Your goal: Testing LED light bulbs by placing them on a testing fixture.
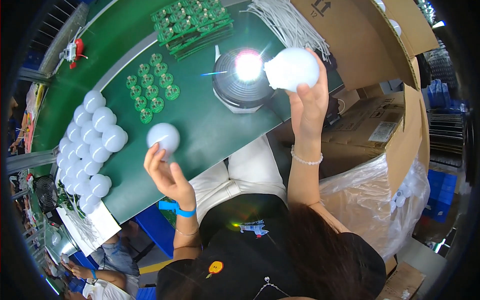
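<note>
My right hand [311, 102] is closed on a white light bulb [299, 69] with thumb and fingers around its globe. Its narrow end points left, close by a round black ribbed device [235, 87] that carries a glaring bright spot. Whether the bulb touches the device cannot be made out. On the left, my left hand [170, 181] has its fingertips against a second white light bulb [163, 137]; the thumb lies near its lower edge, and the bulb's base is hidden.
Many white bulbs [91, 135] stand grouped at the table's left. Small round green circuit boards [149, 86] lie behind the left hand, with stacked green board panels [192, 25] farther back. White wires [290, 25] lie near an open cardboard box [357, 40]. Another person's hand [80, 271] shows at lower left.
</note>
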### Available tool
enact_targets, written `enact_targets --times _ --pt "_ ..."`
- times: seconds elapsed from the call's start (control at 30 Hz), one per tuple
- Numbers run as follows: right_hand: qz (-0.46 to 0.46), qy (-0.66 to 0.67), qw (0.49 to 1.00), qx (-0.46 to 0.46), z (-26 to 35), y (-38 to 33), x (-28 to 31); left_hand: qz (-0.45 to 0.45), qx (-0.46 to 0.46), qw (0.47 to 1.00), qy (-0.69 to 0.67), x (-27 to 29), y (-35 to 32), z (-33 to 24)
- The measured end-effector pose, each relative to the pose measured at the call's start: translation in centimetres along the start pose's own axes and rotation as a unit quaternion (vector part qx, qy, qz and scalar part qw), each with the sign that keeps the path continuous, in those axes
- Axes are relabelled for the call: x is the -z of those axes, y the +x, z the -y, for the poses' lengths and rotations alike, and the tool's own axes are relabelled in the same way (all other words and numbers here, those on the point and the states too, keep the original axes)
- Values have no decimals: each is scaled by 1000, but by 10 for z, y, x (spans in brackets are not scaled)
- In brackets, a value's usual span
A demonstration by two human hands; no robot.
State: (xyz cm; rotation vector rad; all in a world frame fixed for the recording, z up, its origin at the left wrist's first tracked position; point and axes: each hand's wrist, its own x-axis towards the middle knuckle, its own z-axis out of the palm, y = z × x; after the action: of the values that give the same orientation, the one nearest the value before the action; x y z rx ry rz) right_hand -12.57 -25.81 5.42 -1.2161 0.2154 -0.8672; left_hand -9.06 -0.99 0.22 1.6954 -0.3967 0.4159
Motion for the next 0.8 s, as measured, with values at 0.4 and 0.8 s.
enact_targets --times 0.4,0.8 --pt "60 -115 986 104 -11 25 7 73 -105 924 359 8 -20 19" --pt "252 -304 902 175 -14 37 0 85 -120 923 355 6 -13 17"
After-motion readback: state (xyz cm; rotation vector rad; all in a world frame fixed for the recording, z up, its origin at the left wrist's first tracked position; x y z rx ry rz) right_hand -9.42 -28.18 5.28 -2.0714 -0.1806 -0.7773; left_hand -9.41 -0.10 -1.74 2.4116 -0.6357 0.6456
